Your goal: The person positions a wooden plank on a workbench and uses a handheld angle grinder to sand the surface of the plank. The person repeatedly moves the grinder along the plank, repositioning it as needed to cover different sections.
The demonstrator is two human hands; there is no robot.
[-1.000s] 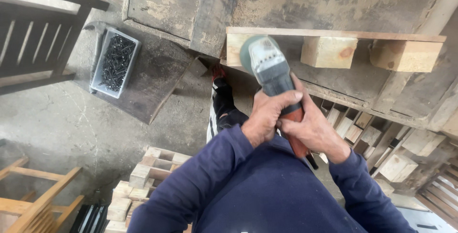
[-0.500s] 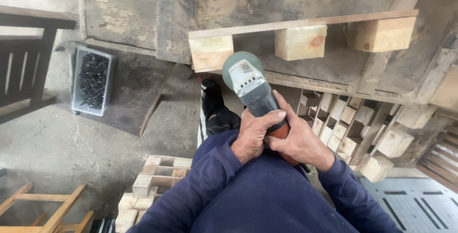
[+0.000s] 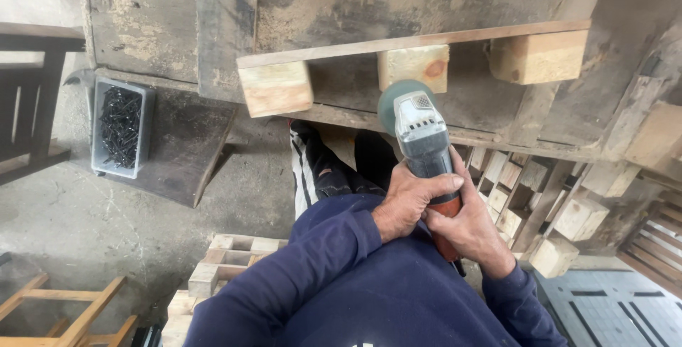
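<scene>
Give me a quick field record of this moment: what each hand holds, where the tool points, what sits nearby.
left hand: wrapped round the body of the angle grinder
right hand: grips the grinder's orange rear handle
grinder head: close to the middle wooden block; contact cannot be told
workpiece: thin plank with three blocks beneath
nearby: grey tray of dark screws on a dark board

Obstacles and clearances about the angle grinder (image 3: 420, 141): its head sits just below the middle wooden block (image 3: 413, 67) of the pallet piece (image 3: 412, 41), with open gaps between blocks to either side. Stacked wooden blocks (image 3: 529, 198) crowd its right. A tray of dark screws (image 3: 121, 128) lies well apart on its left.
</scene>
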